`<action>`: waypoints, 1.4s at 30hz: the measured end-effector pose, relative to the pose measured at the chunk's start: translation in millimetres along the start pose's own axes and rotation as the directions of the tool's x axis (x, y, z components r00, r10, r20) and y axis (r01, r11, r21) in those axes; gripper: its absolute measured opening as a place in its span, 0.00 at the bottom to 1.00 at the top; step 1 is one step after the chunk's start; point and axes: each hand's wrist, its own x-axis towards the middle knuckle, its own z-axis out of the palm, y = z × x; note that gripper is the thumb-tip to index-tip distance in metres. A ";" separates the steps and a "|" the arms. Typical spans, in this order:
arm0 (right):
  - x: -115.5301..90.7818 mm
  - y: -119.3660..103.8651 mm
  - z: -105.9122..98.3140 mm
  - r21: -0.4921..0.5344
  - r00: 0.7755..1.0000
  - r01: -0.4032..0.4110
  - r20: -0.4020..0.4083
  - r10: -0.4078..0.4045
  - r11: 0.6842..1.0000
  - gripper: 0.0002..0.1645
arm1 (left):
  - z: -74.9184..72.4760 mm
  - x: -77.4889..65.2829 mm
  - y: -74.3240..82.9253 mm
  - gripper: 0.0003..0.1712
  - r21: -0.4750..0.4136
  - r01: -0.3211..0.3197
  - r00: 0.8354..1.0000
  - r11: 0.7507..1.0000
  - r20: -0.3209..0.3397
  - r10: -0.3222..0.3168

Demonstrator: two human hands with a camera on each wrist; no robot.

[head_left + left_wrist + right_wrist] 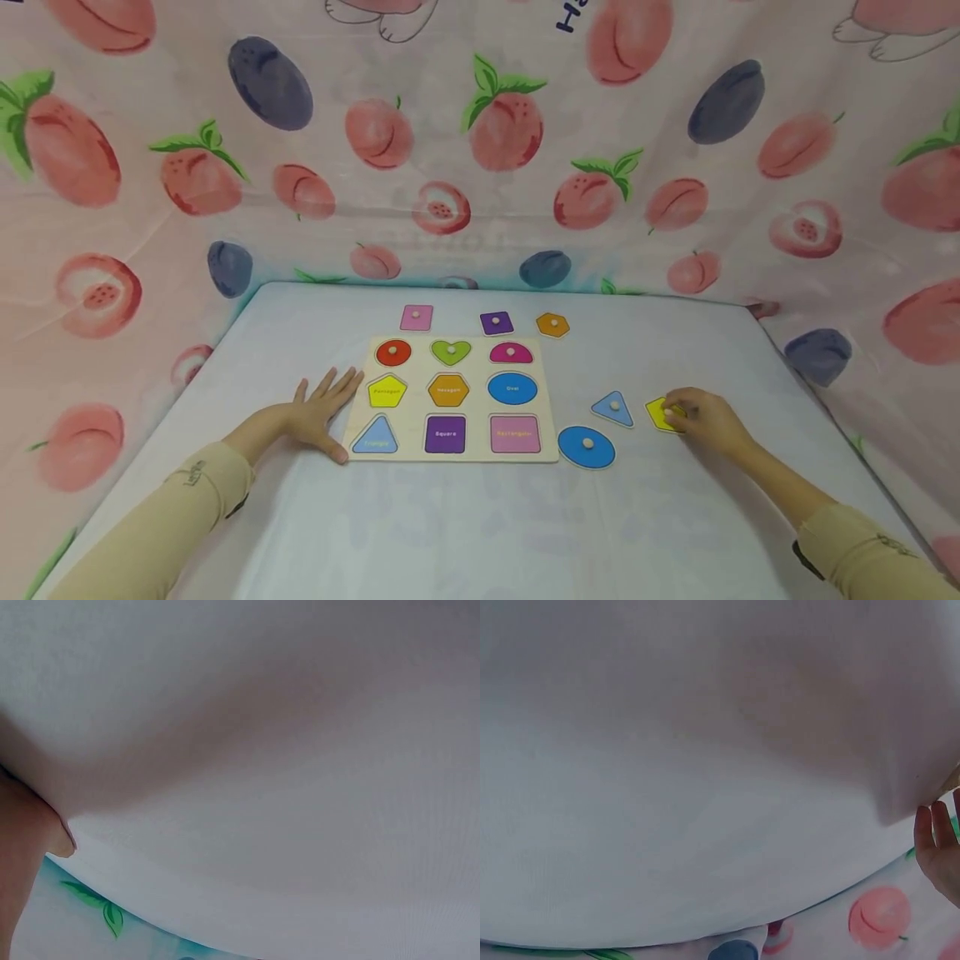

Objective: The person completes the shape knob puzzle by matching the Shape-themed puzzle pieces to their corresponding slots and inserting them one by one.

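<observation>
A wooden shape puzzle board [480, 461] lies flat on the white table. Red circle [393, 353], green heart [451, 352] and magenta semicircle [511, 353] pieces with knobs sit in its top row; the lower two rows show printed recesses. My left hand [315, 417] rests spread against the board's left edge. At the right, my right hand [705, 417] pinches the yellow pentagon piece [657, 412] by its knob, partly hiding it. Near it lie a light blue triangle piece [613, 408] and a blue oval piece [587, 447]. The right wrist view shows only some fingers [941, 825].
Behind the board lie a pink rectangle piece [416, 317], a purple square piece [497, 323] and an orange hexagon piece [553, 325]. A fruit-print cloth [480, 233] rises behind the table's far edge and along both sides.
</observation>
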 end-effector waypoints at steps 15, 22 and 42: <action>16.8 15.1 -13.8 0.219 0.963 -0.187 0.232 0.135 0.957 0.20 | -0.5 2.9 -3.8 0.82 -0.021 -0.015 1.000 1.000 -0.010 0.015; 17.1 17.4 -10.4 0.212 0.971 -0.164 0.209 0.120 0.963 0.17 | -4.0 -0.2 -0.3 0.80 -0.048 -0.031 0.999 0.998 -0.013 0.031; 20.3 -20.1 -1.0 0.213 0.995 -0.049 0.096 0.029 0.976 0.15 | 5.7 5.8 -9.9 0.82 0.009 0.006 1.000 1.000 -0.015 -0.006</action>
